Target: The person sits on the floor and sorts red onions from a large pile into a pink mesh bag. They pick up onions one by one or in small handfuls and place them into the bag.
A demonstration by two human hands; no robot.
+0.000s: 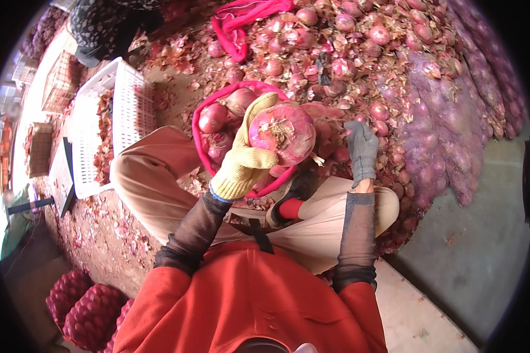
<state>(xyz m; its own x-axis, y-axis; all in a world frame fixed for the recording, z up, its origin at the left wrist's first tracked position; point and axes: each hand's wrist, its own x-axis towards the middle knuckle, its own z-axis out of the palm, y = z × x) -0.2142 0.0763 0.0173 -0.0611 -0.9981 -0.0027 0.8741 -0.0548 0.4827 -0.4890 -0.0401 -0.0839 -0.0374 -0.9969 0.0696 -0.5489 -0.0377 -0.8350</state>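
A large red onion (282, 132) is gripped by my left hand (245, 163), which wears a yellow knitted glove. The onion is held above a round opening with a bright pink mesh rim (197, 132), where several red onions (213, 118) lie. My right hand (363, 148), in a grey glove, is raised to the right of the big onion, apart from it. Its fingers are curled in; whether something small is inside them cannot be told. Loose onions and dry skins lie beyond both hands.
A white plastic crate (134, 103) with onion skins stands at left. Pink netting (229, 39) lies on the onion heap (344, 22). Filled mesh sacks (441, 132) flank the right; more sacks (92, 315) sit lower left. Another person (101, 28) is at upper left.
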